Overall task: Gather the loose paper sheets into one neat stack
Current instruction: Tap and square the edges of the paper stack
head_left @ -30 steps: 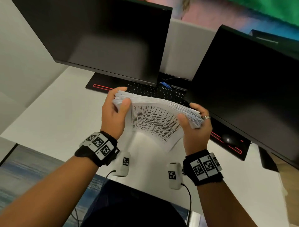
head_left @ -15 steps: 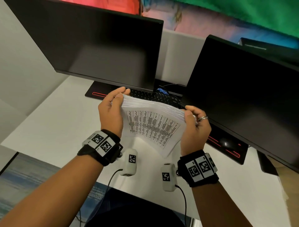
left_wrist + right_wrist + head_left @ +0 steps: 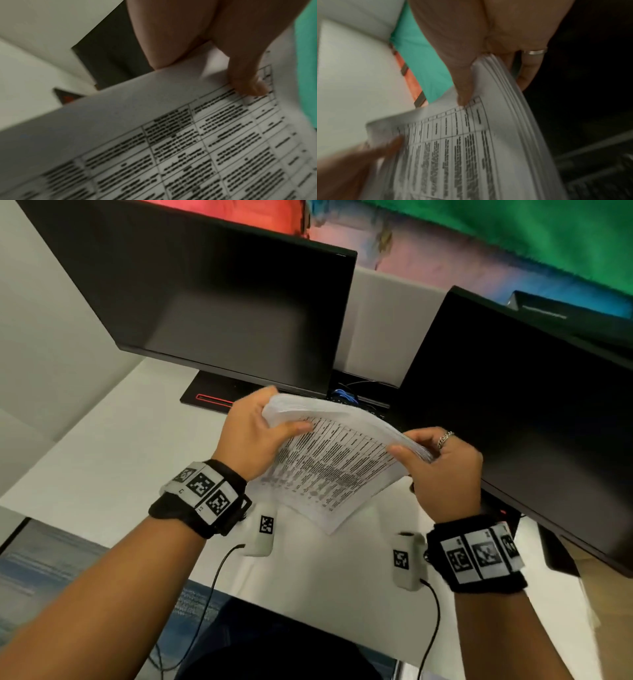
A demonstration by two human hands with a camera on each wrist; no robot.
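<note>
Left hand point(image 3: 251, 436) and right hand point(image 3: 445, 470) grip seemingly uneven paper stack point(image 3: 337, 463).

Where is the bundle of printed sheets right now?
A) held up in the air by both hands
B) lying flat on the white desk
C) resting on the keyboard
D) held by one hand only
A: the left hand and the right hand each grip an end of the paper stack, which is lifted above the desk.

Black marker-tagged wristbands point(image 3: 202, 497), seemingly silver ring point(image 3: 444, 438), bare forearms.
</note>
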